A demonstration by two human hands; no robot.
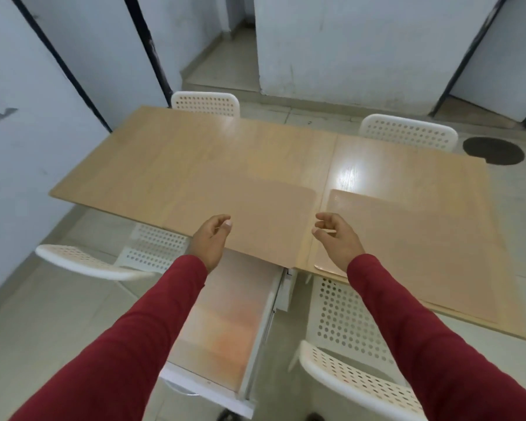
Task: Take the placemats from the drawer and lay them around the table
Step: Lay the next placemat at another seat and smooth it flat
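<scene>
Two tan placemats lie on the near side of the light wooden table (pixel 170 153): one placemat (pixel 264 220) left of the table's seam, the other placemat (pixel 407 244) right of it. Below the table edge the white drawer (pixel 207 387) stands pulled out, with more peach-coloured placemats (pixel 225 323) inside. My left hand (pixel 210 241) hovers at the left mat's near left corner, fingers loosely curled, holding nothing. My right hand (pixel 336 238) hovers over the right mat's near left part, fingers loosely curled and empty.
White perforated chairs stand around the table: two at the far side (pixel 205 103) (pixel 407 132), one at the near left (pixel 104 259), one at the near right (pixel 356 360). A dark round floor cover (pixel 492 150) lies at the right. White walls enclose the room.
</scene>
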